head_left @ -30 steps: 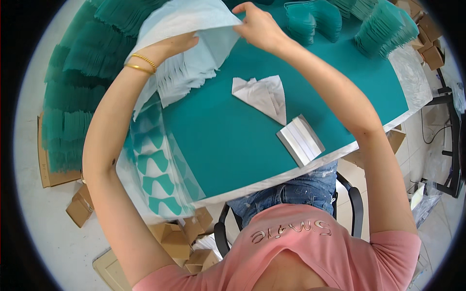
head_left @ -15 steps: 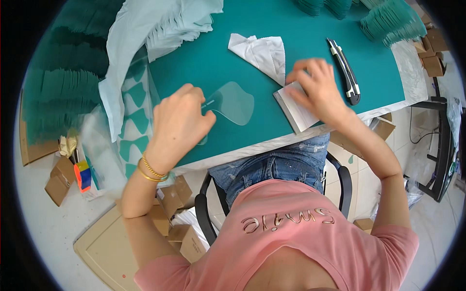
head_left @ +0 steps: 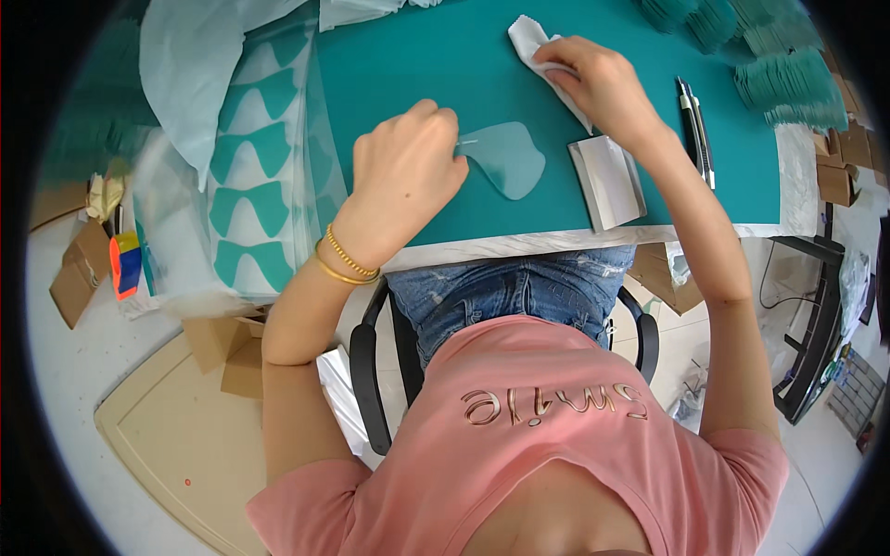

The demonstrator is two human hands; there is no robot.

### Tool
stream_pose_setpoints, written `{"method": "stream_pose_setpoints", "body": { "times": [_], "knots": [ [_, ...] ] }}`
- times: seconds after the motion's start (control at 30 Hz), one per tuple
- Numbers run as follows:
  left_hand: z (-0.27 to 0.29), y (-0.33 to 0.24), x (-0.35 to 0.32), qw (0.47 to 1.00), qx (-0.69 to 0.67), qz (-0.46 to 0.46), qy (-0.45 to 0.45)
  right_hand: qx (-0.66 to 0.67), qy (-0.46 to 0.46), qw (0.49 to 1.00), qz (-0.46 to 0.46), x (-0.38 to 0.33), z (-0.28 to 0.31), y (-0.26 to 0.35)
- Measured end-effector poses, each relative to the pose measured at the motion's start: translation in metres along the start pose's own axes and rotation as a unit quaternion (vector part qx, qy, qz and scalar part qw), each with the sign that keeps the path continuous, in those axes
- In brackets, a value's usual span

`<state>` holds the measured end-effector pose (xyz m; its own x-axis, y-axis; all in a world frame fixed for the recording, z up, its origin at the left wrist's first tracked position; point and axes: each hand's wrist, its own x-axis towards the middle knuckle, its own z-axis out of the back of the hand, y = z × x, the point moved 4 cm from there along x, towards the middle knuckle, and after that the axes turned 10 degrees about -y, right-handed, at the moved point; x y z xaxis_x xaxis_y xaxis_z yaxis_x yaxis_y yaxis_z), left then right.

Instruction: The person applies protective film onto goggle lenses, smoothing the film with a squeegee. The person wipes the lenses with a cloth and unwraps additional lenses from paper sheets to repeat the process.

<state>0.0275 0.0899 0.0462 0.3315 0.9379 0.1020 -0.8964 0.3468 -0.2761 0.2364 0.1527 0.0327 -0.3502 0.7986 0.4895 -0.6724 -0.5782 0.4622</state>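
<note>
From up here I look down past a pink shirt (head_left: 547,435) and blue jeans (head_left: 505,287) on a black chair (head_left: 371,371), with flattened cardboard (head_left: 176,435) on the floor to the near left. Just beyond the lap runs the near edge of the table (head_left: 519,243), which carries a teal mat (head_left: 408,65). My left hand (head_left: 403,171), with two gold bangles (head_left: 343,264) at the wrist, rests on the mat with its fingers curled, pinching the left tip of a clear curved plastic film piece (head_left: 508,157) that lies flat near the middle of the mat. Just right of that piece, close to the near edge, sits a small stack of silvery rectangular sheets (head_left: 607,181), not touching it. To the right of the stack a black and silver utility knife (head_left: 695,130) lies lengthwise, well clear of both hands. Farther on, my right hand (head_left: 593,83) is closed over a white cloth (head_left: 530,39), pressing it down on the mat beyond the film piece. On the left side a backing sheet with teal curved cut-outs (head_left: 255,185) lies in rows, partly under a pale blue sheet (head_left: 199,65) at the far left. At the far right, stacks of teal pieces (head_left: 788,83) fan out along the table's edge.
</note>
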Motion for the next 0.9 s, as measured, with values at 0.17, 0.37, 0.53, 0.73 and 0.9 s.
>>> {"method": "stream_pose_setpoints", "body": {
  "times": [0.17, 0.37, 0.53, 0.73, 0.9],
  "knots": [
    [0.015, 0.034, -0.055, 0.954, -0.239, 0.082, -0.159, 0.087, -0.002, 0.995, -0.055, -0.007, 0.003, 0.047],
    [-0.012, 0.039, -0.101, 0.936, -0.270, 0.014, -0.227, 0.186, 0.042, 0.981, 0.041, -0.025, -0.052, 0.116],
    [-0.026, 0.036, -0.105, 0.951, -0.199, -0.073, -0.225, 0.156, 0.072, 0.981, 0.092, -0.033, -0.065, 0.120],
    [-0.028, 0.037, -0.106, 0.956, -0.168, -0.096, -0.220, 0.074, 0.095, 0.992, 0.042, -0.026, -0.056, 0.090],
    [-0.029, 0.036, -0.107, 0.957, -0.175, -0.097, -0.208, 0.105, 0.108, 0.982, 0.113, -0.032, -0.066, 0.120]
  ]
}}
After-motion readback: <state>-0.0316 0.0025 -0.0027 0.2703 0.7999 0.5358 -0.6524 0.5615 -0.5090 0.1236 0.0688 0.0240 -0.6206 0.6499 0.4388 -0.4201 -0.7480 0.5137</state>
